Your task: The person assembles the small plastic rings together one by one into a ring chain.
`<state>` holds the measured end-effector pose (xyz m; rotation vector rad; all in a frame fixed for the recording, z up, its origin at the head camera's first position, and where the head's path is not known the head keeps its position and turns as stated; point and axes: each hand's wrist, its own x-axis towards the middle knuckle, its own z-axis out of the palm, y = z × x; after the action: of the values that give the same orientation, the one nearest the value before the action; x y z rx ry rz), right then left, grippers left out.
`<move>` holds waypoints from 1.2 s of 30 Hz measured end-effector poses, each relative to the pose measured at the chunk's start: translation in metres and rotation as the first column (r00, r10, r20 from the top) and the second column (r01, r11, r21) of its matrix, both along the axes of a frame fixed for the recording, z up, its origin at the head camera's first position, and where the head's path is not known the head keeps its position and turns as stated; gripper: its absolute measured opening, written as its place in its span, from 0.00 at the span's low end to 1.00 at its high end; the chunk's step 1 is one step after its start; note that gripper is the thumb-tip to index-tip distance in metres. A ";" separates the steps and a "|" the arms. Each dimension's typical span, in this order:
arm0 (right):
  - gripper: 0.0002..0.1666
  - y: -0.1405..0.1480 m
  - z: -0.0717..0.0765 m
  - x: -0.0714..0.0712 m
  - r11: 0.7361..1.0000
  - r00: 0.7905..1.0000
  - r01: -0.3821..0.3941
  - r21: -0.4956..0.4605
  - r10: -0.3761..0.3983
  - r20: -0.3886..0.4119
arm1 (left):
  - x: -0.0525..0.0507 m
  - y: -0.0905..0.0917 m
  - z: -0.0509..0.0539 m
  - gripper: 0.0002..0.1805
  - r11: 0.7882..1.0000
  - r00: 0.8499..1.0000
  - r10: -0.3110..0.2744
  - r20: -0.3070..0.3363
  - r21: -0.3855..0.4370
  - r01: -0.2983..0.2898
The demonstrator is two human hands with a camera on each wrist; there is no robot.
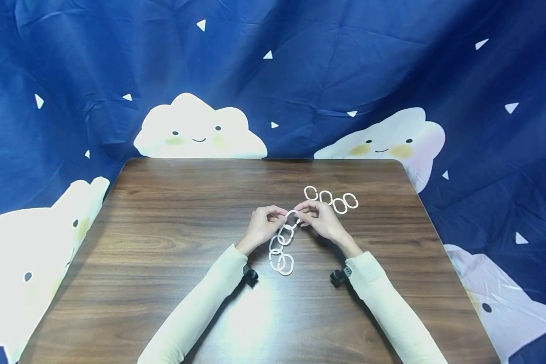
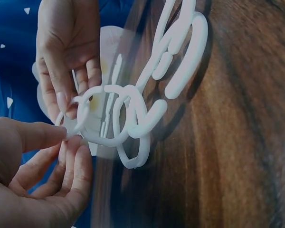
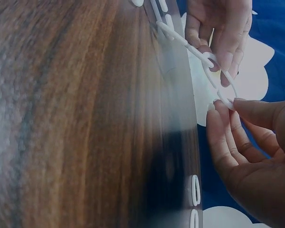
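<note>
A chain of several white oval links (image 1: 276, 244) runs from between the two hands down toward the person on the brown table. The left hand (image 1: 265, 226) pinches the chain's far end from the left. From the right, the right hand (image 1: 320, 219) pinches the same end link between thumb and fingers. In the left wrist view the left hand (image 2: 42, 175) holds a link (image 2: 99, 140) joined to others. The right wrist view shows the right hand (image 3: 256, 137) gripping the end link (image 3: 223, 99), the left hand (image 3: 223, 33) beyond it.
Several loose white links (image 1: 339, 206) lie beyond the right hand, toward the back right of the wooden table (image 1: 173, 283). A blue curtain (image 1: 300, 76) with white clouds hangs behind and beside the table. Small black cameras (image 1: 250, 276) sit at both wrists.
</note>
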<state>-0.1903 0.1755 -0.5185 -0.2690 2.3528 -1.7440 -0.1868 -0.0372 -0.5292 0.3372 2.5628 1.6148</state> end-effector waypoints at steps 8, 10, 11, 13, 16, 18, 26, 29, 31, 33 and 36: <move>0.15 0.008 -0.002 -0.001 1.000 1.000 -0.005 -0.003 0.005 -0.013 | 0.001 0.000 0.000 0.07 1.000 0.999 -0.018 0.032 0.025 0.017; 0.15 0.012 -0.003 -0.002 1.000 1.000 0.005 0.002 -0.005 -0.021 | 0.001 -0.001 0.000 0.07 0.999 0.999 -0.019 0.036 0.034 0.018; 0.15 0.015 -0.003 -0.002 1.000 1.000 0.009 0.005 -0.009 -0.027 | 0.001 -0.001 -0.001 0.07 0.999 0.999 -0.018 0.037 0.037 0.017; 0.15 0.021 -0.003 -0.003 1.000 0.999 0.018 0.010 -0.017 -0.033 | 0.001 -0.001 -0.001 0.08 0.999 0.999 -0.015 0.040 0.041 0.014; 0.16 0.031 -0.003 -0.005 1.000 0.999 0.021 0.023 -0.020 -0.039 | 0.002 -0.002 -0.002 0.08 0.999 0.999 -0.013 0.045 0.046 0.011; 0.16 0.039 -0.002 -0.006 0.999 0.999 0.034 0.031 -0.033 -0.033 | 0.002 -0.002 -0.002 0.08 0.999 0.999 -0.014 0.046 0.047 0.012; 0.15 0.069 -0.001 -0.010 0.991 0.992 0.111 0.071 -0.106 -0.069 | 0.003 -0.003 -0.003 0.07 0.998 0.999 -0.007 0.049 0.058 0.005; 0.16 0.080 -0.001 -0.013 0.983 0.987 0.152 0.100 -0.145 -0.073 | 0.003 -0.004 -0.004 0.07 0.998 0.998 -0.007 0.057 0.062 0.004; 0.16 0.086 -0.002 -0.015 0.976 0.982 0.182 0.117 -0.175 -0.068 | 0.003 -0.004 -0.004 0.08 0.998 0.998 -0.005 0.059 0.064 0.001; 0.16 0.092 -0.002 -0.017 0.970 0.979 0.200 0.138 -0.191 -0.075 | 0.003 -0.004 -0.005 0.08 0.998 0.998 -0.002 0.057 0.061 -0.001; 0.15 0.101 -0.003 -0.019 0.956 0.972 0.230 0.181 -0.217 -0.092 | 0.003 -0.005 -0.005 0.07 0.998 0.999 0.001 0.052 0.060 -0.004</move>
<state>-0.2095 0.2762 -0.5213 -0.0359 2.6710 -1.6061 -0.1835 -0.0420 -0.5344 0.2928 2.4819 1.6817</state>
